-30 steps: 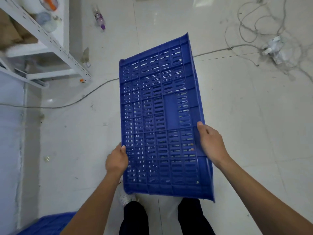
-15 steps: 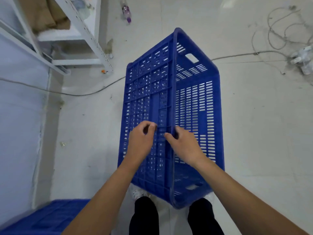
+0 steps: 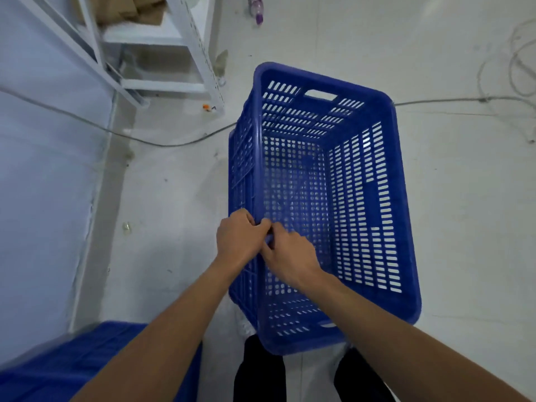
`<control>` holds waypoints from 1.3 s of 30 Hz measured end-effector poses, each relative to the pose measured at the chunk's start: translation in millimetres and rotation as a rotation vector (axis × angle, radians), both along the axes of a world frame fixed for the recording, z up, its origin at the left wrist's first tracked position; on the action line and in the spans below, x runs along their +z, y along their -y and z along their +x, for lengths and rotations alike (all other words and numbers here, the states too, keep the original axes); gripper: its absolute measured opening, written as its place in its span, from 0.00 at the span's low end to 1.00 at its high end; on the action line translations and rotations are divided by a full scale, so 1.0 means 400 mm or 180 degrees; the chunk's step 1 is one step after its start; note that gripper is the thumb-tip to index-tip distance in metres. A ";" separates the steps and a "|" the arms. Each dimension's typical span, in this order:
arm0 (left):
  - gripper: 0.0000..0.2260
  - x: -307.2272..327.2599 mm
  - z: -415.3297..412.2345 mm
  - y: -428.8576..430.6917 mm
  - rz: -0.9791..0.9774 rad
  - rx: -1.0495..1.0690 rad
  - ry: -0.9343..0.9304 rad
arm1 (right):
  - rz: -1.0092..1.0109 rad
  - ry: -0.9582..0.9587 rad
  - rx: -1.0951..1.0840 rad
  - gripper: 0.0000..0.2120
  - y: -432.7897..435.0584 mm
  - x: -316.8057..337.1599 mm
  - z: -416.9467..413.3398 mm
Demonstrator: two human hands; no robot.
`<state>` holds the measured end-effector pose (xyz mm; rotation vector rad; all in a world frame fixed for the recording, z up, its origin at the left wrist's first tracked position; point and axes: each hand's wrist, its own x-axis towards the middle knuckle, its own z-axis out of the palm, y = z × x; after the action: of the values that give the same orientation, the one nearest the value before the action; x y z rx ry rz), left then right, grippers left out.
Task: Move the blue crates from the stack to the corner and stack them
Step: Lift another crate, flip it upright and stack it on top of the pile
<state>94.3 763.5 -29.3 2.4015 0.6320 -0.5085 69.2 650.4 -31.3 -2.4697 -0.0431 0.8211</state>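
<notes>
A blue slotted crate (image 3: 362, 198) hangs in front of me above the floor, its open top turned up towards me so I look into its perforated bottom. My left hand (image 3: 237, 239) grips the crate's left long rim from outside. My right hand (image 3: 290, 256) grips the same rim right beside it, fingers on the inner side. The two hands touch. Another blue crate (image 3: 87, 364) lies at the lower left, partly hidden by my left forearm.
A wall (image 3: 37, 184) runs along the left. A white metal shelf rack (image 3: 174, 53) stands at the upper left. A cable (image 3: 130, 134) crosses the tiled floor behind the crate, with coiled wires (image 3: 519, 68) at the right. A bottle (image 3: 256, 10) lies far ahead. My legs show below.
The crate has turned from showing its underside to its open top facing me. Both hands moved from its two sides onto the left rim. My view shifted left toward the wall.
</notes>
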 end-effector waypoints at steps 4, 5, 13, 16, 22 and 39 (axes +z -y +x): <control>0.13 -0.054 -0.015 -0.034 -0.0042 0.0339 -0.0197 | -0.0107 -0.0045 0.0008 0.22 0.075 -0.039 0.007; 0.13 -0.069 -0.018 -0.041 -0.0094 0.0428 -0.0284 | -0.0182 -0.0072 0.0014 0.21 0.105 -0.050 0.012; 0.14 -0.186 -0.004 -0.105 -0.0453 0.0965 -0.0812 | -0.0902 -0.0352 -0.0305 0.16 0.357 -0.125 0.087; 0.12 -0.211 0.000 -0.125 -0.0416 0.1053 -0.0920 | -0.1058 -0.0421 -0.0449 0.15 0.420 -0.145 0.120; 0.10 -0.239 0.005 -0.159 -0.0462 0.1220 -0.1085 | -0.1207 -0.0058 -0.0757 0.16 0.503 -0.165 0.167; 0.10 -0.196 0.105 -0.142 -0.0400 0.0734 -0.0853 | -0.0280 -0.0646 -0.2147 0.28 0.515 -0.173 0.222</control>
<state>136.2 820.5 -107.9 2.1258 0.9505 -0.7523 158.1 444.3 -100.5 -2.2273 0.8619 0.7619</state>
